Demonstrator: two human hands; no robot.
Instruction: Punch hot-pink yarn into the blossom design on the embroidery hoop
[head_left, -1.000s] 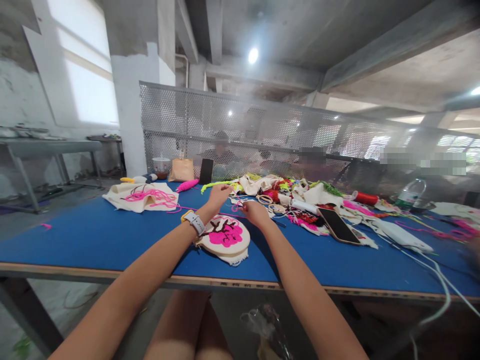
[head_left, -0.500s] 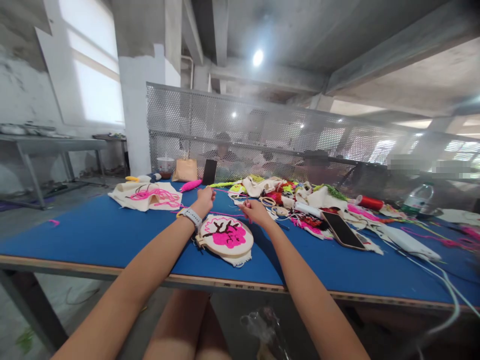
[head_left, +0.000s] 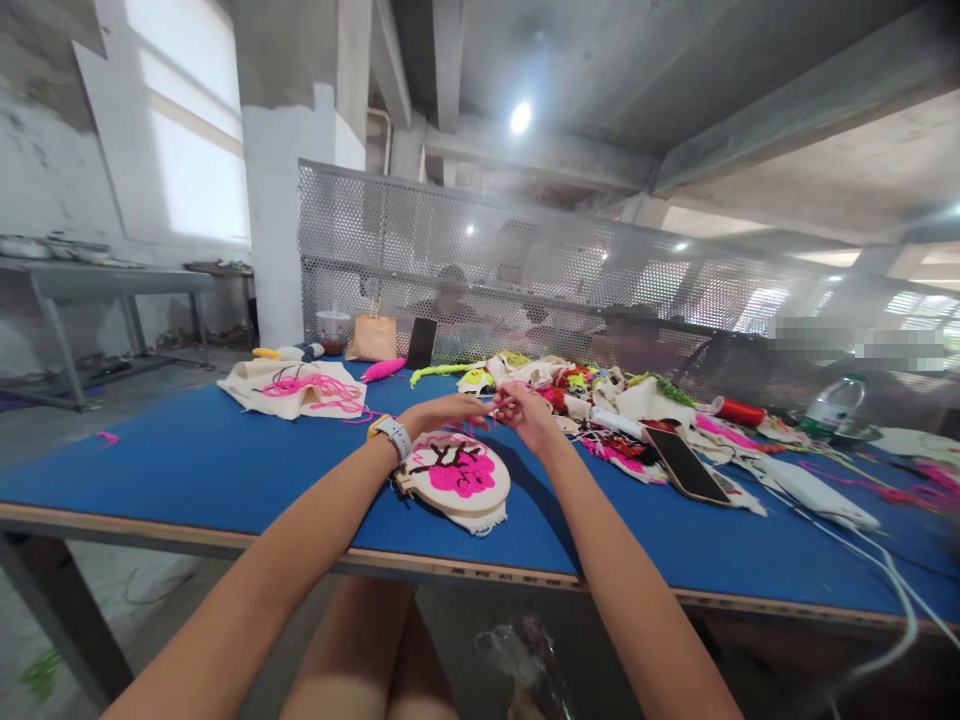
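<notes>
A round embroidery hoop [head_left: 459, 476] with a pink and dark tree design lies on the blue table [head_left: 187, 470] in front of me. Both hands hover just above its far edge, fingertips meeting. My left hand [head_left: 442, 411], with a white watch on the wrist, reaches right and pinches a thin pink yarn strand [head_left: 480, 422]. My right hand [head_left: 527, 413] is curled and pinches the same strand from the other side.
A heap of cloth and coloured yarn [head_left: 600, 395] sits behind the hands. A dark phone [head_left: 681, 466] lies to the right, with a white cable [head_left: 877, 560] beyond. A cloth with pink yarn [head_left: 300, 388] lies at left. Other people sit behind the mesh screen [head_left: 525, 270].
My left hand has swung right from the far left of the hoop to meet my right hand. The right hand rose slightly. The hoop has not moved.
</notes>
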